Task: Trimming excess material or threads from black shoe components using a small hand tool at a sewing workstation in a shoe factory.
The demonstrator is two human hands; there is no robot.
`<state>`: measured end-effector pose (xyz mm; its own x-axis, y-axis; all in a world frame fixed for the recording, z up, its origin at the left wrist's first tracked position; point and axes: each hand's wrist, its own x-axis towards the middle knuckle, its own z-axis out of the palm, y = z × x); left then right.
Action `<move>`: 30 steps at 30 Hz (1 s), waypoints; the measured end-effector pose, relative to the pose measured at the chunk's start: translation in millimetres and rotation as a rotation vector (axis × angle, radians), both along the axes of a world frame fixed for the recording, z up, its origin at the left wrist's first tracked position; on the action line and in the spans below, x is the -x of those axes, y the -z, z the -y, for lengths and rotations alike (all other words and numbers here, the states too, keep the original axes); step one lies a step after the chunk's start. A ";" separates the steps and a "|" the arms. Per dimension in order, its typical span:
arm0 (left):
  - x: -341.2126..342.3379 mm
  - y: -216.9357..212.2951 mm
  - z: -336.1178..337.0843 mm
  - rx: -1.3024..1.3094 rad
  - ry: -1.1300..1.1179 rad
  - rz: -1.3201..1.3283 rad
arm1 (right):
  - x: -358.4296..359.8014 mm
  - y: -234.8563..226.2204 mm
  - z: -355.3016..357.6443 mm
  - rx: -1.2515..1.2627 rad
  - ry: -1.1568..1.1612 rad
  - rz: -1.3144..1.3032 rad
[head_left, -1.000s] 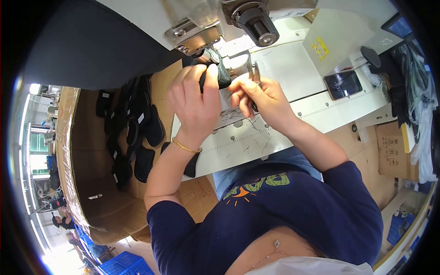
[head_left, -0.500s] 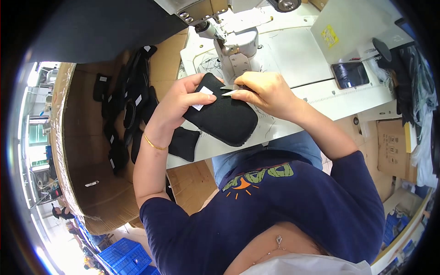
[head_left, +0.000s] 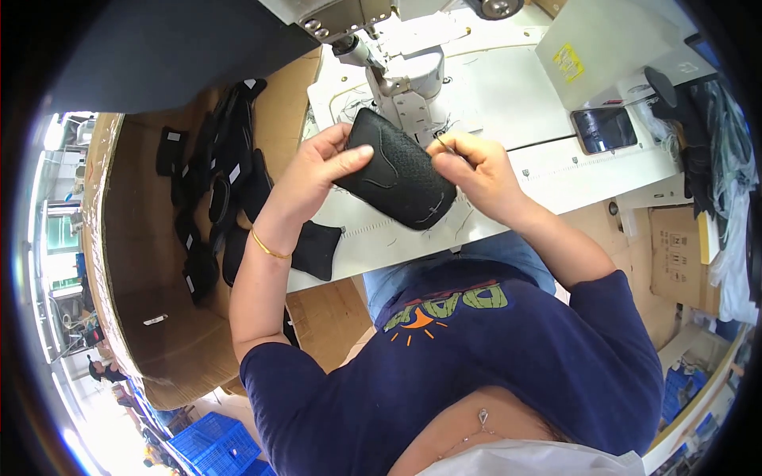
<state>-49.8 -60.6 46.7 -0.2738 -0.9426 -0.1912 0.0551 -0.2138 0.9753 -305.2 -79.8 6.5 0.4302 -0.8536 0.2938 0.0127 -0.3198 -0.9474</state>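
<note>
My left hand [head_left: 321,170] grips a black padded fabric piece [head_left: 397,170] by its left end, thumb on top. Its upward face has a mesh-textured panel, a curved seam and a small light mark near the lower right end. At the piece's right edge, my right hand [head_left: 480,174] is closed, thumb and forefinger pinched together. Thread snips [head_left: 444,143] sit in that hand, mostly hidden by the fingers. Another black piece [head_left: 317,250] lies on the table edge below my left wrist.
Beyond my hands stands a sewing machine [head_left: 409,87] on a white table [head_left: 508,95] strewn with thread scraps. A phone [head_left: 605,129] lies at the right. On the left, a large cardboard box [head_left: 159,349] holds several black pieces [head_left: 218,198] with white labels.
The black padded piece has been turned over: its white label no longer shows and the mesh face is up. The snips' bright blades, visible before, are now hidden as my right hand shifted.
</note>
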 end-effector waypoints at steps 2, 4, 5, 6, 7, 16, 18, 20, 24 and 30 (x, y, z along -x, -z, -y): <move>-1.7 1.0 2.4 -0.058 0.066 -0.081 | 2.0 1.9 4.7 -0.253 -0.103 0.085; -0.5 2.9 1.7 -0.053 0.044 -0.134 | -2.2 15.6 7.7 -0.342 -0.176 0.085; 1.1 2.8 2.0 -0.052 0.045 -0.134 | -4.2 18.0 8.1 -0.377 -0.209 0.120; 3.7 2.7 2.4 -0.061 0.066 -0.147 | -6.1 18.8 8.0 -0.377 -0.207 0.120; 4.8 2.4 2.3 -0.070 0.084 -0.158 | -10.4 17.5 7.9 -0.349 -0.222 0.165; 4.1 9.8 -19.5 0.023 -0.003 -0.024 | -17.1 1.3 -6.5 -0.467 -0.247 0.139; 5.0 10.2 -43.8 0.104 -0.130 0.070 | -3.6 3.6 -7.8 -0.368 -0.360 -0.085; -4.2 7.4 -74.4 0.394 -0.370 0.974 | 30.3 -21.0 27.1 -0.504 -0.531 -0.503; -52.3 22.3 -131.3 0.139 -0.520 1.718 | 97.8 -33.6 97.9 -0.314 -0.167 -0.555; -80.6 64.3 -116.8 0.123 -0.550 1.189 | 63.2 -22.2 100.3 0.109 0.276 -0.446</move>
